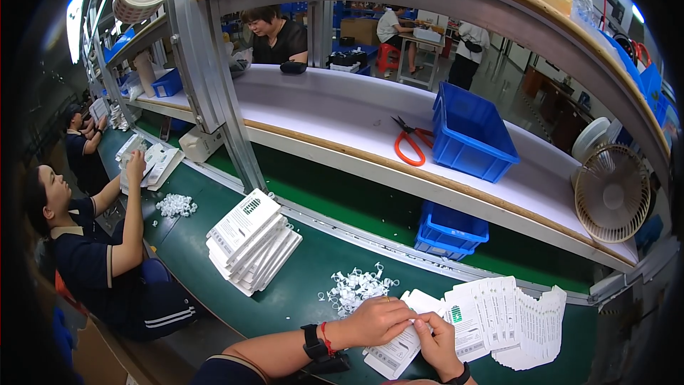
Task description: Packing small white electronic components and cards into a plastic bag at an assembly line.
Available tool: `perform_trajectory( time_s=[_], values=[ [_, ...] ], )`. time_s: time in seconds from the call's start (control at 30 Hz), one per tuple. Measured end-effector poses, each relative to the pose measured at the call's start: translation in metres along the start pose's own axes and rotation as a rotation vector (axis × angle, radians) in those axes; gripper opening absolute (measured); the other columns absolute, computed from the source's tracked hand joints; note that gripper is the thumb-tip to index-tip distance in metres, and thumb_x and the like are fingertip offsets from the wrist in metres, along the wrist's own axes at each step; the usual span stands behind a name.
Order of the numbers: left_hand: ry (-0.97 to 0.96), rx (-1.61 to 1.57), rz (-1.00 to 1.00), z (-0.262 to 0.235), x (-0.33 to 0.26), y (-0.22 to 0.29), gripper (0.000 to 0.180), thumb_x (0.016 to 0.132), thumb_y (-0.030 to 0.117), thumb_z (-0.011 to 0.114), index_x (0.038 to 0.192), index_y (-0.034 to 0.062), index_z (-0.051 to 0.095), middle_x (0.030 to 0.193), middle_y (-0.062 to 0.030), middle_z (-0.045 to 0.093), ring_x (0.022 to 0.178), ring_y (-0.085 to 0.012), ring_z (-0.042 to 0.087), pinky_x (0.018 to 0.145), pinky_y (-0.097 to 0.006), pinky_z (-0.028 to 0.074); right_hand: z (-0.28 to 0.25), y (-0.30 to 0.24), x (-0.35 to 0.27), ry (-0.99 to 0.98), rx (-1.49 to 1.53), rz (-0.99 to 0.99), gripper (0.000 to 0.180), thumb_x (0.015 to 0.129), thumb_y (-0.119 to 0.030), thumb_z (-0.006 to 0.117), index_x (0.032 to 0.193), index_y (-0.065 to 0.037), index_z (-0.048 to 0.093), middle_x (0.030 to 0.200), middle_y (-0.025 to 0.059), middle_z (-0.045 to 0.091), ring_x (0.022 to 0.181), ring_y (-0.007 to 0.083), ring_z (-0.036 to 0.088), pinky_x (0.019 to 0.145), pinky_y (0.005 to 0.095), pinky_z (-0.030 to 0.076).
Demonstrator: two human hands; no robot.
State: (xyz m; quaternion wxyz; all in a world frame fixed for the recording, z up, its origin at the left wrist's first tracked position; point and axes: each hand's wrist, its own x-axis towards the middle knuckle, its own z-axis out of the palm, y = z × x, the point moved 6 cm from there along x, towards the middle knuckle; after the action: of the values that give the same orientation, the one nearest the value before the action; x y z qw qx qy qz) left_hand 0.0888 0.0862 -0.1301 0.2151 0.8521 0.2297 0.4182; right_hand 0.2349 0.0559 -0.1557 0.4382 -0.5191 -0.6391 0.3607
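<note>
Your two hands meet low over the green bench (214,257), pinching one flat white package (393,353) with dark print that lies tilted at the near edge. Your left hand (376,319), wrist wearing a black watch and red cord, curls over its upper end, fingers clenched on it. Your right hand (436,341) grips its right side, fingertips pressed together. Just beyond your left hand sits a heap of small white clips (354,286). A fanned row of matching packages (509,317) spreads to the right, touching the held one.
</note>
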Motion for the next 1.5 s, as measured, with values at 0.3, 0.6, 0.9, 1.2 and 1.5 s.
perform_trajectory(
  time_s=[0.3, 0.6, 0.9, 1.2, 1.5],
  values=[
    [-0.003, -0.006, -0.028, 0.001, 0.000, -0.005, 0.012, 0.082, 0.008, 0.067, 0.093, 0.0029, 0.067, 0.082, -0.0085, 0.066, 0.076, -0.0231, 0.065, 0.065, -0.032, 0.052, 0.002, 0.005, 0.003, -0.013, 0.019, -0.001, 0.018, 0.095, -0.018, 0.059, 0.091, -0.001, 0.065, 0.071, 0.0069, 0.065, 0.062, 0.0086, 0.057, 0.055, 0.0242, 0.044],
    [-0.013, -0.007, -0.037, 0.001, 0.000, -0.003, 0.013, 0.081, 0.007, 0.067, 0.093, 0.0021, 0.067, 0.082, -0.0090, 0.067, 0.076, -0.0240, 0.066, 0.066, -0.033, 0.052, 0.001, 0.003, 0.002, -0.005, -0.010, 0.000, 0.016, 0.094, -0.016, 0.059, 0.091, -0.002, 0.065, 0.069, 0.0065, 0.065, 0.059, 0.0077, 0.056, 0.052, 0.0235, 0.043],
    [-0.024, -0.002, -0.029, 0.001, 0.000, -0.004, 0.013, 0.080, 0.006, 0.067, 0.092, 0.0018, 0.067, 0.083, -0.0095, 0.067, 0.077, -0.0239, 0.066, 0.067, -0.032, 0.053, 0.002, 0.002, 0.002, -0.029, 0.040, 0.084, 0.017, 0.093, -0.016, 0.060, 0.090, 0.000, 0.065, 0.075, 0.0049, 0.066, 0.069, 0.0079, 0.056, 0.062, 0.0239, 0.044],
    [-0.043, 0.015, -0.027, 0.001, -0.001, 0.001, 0.013, 0.079, 0.007, 0.067, 0.092, 0.0031, 0.067, 0.082, -0.0086, 0.066, 0.074, -0.0245, 0.065, 0.065, -0.033, 0.051, 0.007, 0.010, 0.002, -0.094, 0.045, 0.030, 0.022, 0.096, -0.020, 0.056, 0.094, 0.000, 0.065, 0.073, 0.0074, 0.065, 0.064, 0.0090, 0.057, 0.056, 0.0240, 0.044],
    [-0.060, 0.026, -0.074, 0.005, 0.000, -0.010, 0.015, 0.080, 0.009, 0.066, 0.094, 0.0038, 0.068, 0.080, -0.0104, 0.066, 0.071, -0.0281, 0.063, 0.065, -0.036, 0.050, 0.017, 0.034, 0.007, -0.081, 0.097, 0.052, 0.020, 0.098, -0.015, 0.050, 0.090, 0.000, 0.061, 0.077, 0.0023, 0.060, 0.071, 0.0070, 0.052, 0.063, 0.0235, 0.043]
  ],
)
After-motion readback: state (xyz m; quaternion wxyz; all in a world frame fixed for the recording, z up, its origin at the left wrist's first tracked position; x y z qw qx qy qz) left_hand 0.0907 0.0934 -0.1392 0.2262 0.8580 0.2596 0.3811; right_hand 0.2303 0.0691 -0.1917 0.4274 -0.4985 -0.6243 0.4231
